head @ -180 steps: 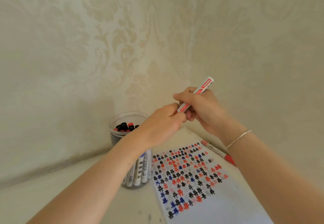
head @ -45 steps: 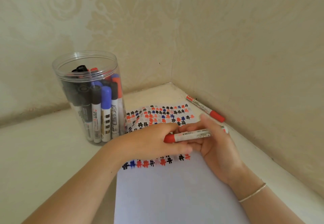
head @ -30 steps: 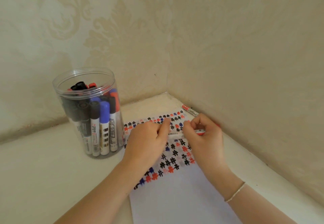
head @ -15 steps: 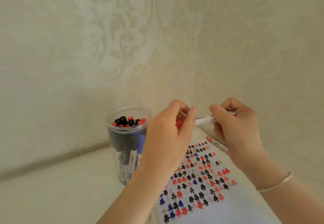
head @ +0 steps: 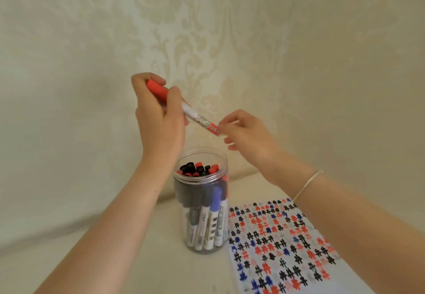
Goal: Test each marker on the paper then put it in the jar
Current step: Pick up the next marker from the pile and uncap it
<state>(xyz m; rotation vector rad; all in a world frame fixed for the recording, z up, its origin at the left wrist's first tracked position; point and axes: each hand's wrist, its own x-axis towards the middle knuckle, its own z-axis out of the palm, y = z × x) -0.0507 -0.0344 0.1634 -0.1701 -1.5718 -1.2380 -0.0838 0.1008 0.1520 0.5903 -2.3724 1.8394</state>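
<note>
My left hand (head: pixel 158 114) grips a white marker (head: pixel 197 117) by its red cap, holding it slanted in the air above the jar. My right hand (head: pixel 248 135) pinches the marker's tail end with its fingertips. The clear plastic jar (head: pixel 220 158) stands open below both hands. It holds several markers with black, red and blue caps. The paper (head: pixel 287 243) lies to the right of the jar, covered with rows of red, blue and black hash marks. My right forearm crosses over its far edge.
Patterned cream walls meet in a corner right behind the jar and paper. Pale tabletop (head: pixel 115 259) stretches to the left of the jar and in front of it. A thin bracelet (head: pixel 308 184) sits on my right wrist.
Both hands have lifted the marker from just over the paper to a spot above the jar. It has tilted cap-end up, and my left hand now grips the cap.
</note>
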